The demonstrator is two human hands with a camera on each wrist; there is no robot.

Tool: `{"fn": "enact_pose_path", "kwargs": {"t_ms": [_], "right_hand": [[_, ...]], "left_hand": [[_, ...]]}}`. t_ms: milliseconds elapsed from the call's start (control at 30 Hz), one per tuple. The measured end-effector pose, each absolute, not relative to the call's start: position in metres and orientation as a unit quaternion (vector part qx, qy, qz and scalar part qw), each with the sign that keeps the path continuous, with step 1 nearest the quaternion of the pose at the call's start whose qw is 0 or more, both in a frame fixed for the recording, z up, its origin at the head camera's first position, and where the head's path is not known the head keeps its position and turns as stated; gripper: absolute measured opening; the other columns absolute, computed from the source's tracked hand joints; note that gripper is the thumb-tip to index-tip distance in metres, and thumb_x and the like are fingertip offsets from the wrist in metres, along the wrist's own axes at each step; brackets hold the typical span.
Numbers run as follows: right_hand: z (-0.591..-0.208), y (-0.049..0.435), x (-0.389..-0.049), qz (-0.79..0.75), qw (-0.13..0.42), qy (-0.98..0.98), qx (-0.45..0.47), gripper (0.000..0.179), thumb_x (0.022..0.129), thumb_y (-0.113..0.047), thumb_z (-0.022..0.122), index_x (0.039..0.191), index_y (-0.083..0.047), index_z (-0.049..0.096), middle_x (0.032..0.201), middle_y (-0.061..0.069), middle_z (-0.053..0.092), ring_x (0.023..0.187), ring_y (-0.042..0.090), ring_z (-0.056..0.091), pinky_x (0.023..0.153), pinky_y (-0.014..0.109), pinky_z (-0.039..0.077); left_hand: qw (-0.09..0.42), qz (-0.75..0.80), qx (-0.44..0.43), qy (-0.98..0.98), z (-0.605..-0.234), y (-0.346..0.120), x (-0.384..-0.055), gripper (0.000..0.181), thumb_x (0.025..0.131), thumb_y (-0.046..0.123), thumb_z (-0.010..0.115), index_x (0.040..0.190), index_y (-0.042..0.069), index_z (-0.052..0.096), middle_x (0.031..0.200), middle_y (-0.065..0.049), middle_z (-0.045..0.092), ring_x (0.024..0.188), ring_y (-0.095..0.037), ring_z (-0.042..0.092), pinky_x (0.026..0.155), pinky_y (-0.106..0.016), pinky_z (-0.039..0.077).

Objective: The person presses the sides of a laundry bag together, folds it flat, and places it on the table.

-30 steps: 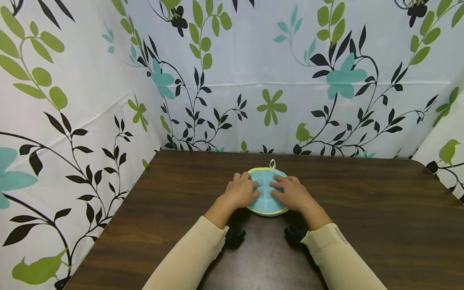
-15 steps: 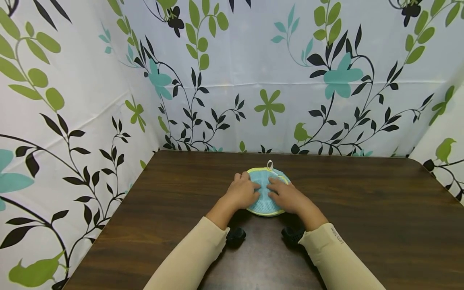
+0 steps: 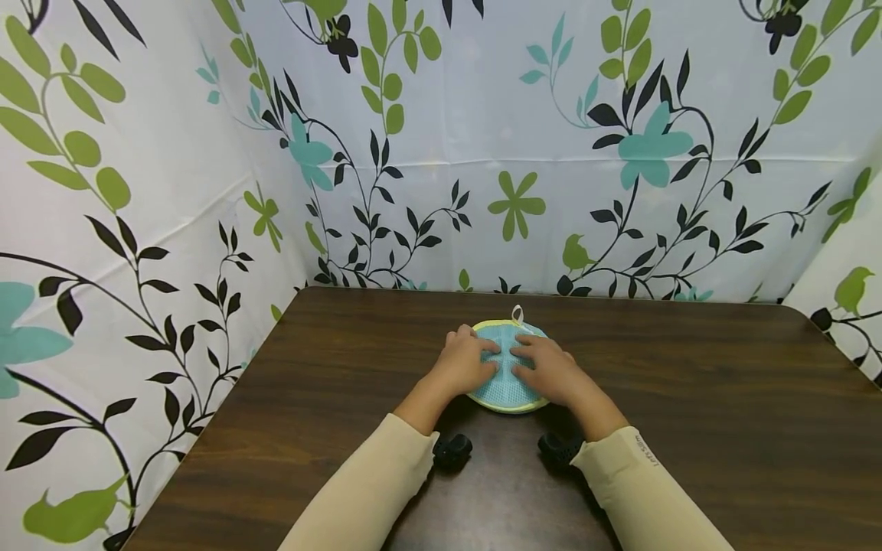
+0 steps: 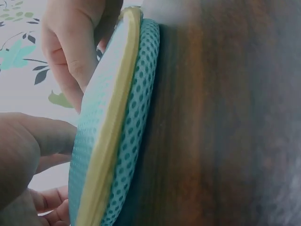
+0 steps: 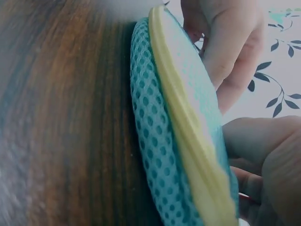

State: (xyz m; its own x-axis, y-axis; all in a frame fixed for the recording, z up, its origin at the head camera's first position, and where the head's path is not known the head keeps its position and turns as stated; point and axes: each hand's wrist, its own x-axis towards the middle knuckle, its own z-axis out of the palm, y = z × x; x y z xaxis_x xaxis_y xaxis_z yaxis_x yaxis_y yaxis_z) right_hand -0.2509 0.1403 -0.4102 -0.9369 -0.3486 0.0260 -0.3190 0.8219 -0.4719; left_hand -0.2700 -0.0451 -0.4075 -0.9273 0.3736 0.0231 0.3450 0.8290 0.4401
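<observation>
A round light-blue mesh pouch (image 3: 506, 386) with yellow edging lies flat on the brown table, a white loop (image 3: 518, 312) at its far edge. My left hand (image 3: 460, 363) rests on its left side, thumb on the mesh and fingers over the left rim. On the right side of the top rests my right hand (image 3: 553, 371), fingers spread. Both wrist views show the pouch from the side, with a yellow band (image 4: 113, 117) around its rim and thick mesh (image 5: 153, 127) below. From there, fingertips touch the upper face; neither hand reaches underneath in view.
The dark wooden table (image 3: 689, 398) spreads around the pouch. A white curtain (image 3: 448, 115) with leaf and flower prints hangs behind and at the sides. Black wrist devices (image 3: 452, 451) show under both cream sleeves (image 3: 365, 482).
The right hand's fingers have shifted slightly inward and nearer across the pouch's top. The left hand stays almost in place, and the pouch has barely moved.
</observation>
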Motion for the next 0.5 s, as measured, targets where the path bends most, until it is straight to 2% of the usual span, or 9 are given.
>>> {"fn": "enact_pose_path", "kwargs": {"t_ms": [167,300,400,500], "right_hand": [[-0.415,0.146,-0.255,-0.3,0.0,0.941,-0.159,0.045,0.093,-0.023,0.067,0.133,-0.003,0.061,0.153,0.019,0.04,0.142,0.047,0.027,0.108,0.07,0.026],[-0.418,0.152,-0.259,-0.349,0.004,0.928,-0.13,0.05,0.089,-0.025,0.073,0.134,-0.006,0.061,0.157,0.018,0.034,0.144,0.048,0.02,0.111,0.067,0.024],[-0.419,0.155,-0.262,-0.365,0.017,0.925,-0.109,0.053,0.088,-0.029,0.073,0.135,-0.009,0.06,0.159,0.019,0.027,0.146,0.048,0.018,0.112,0.068,0.022],[-0.42,0.156,-0.262,-0.374,0.034,0.921,-0.101,0.055,0.089,-0.032,0.072,0.138,-0.012,0.058,0.162,0.019,0.021,0.147,0.048,0.017,0.112,0.067,0.023]], "left_hand": [[0.048,0.307,0.189,0.932,-0.405,-0.054,-0.279,0.032,0.09,0.027,0.072,0.119,0.015,0.072,0.128,-0.015,0.051,0.117,-0.031,0.048,0.094,-0.044,0.049],[0.05,0.376,0.173,0.909,-0.4,-0.065,-0.285,0.031,0.088,0.012,0.07,0.118,0.011,0.071,0.125,-0.012,0.058,0.112,-0.029,0.055,0.092,-0.044,0.05],[0.041,0.407,0.148,0.901,-0.398,-0.071,-0.287,0.036,0.086,0.008,0.07,0.122,0.013,0.07,0.134,-0.013,0.055,0.121,-0.033,0.05,0.097,-0.048,0.047],[0.052,0.416,0.123,0.9,-0.4,-0.075,-0.288,0.039,0.087,0.016,0.074,0.126,0.015,0.068,0.146,-0.013,0.047,0.134,-0.035,0.042,0.105,-0.051,0.043]]}}
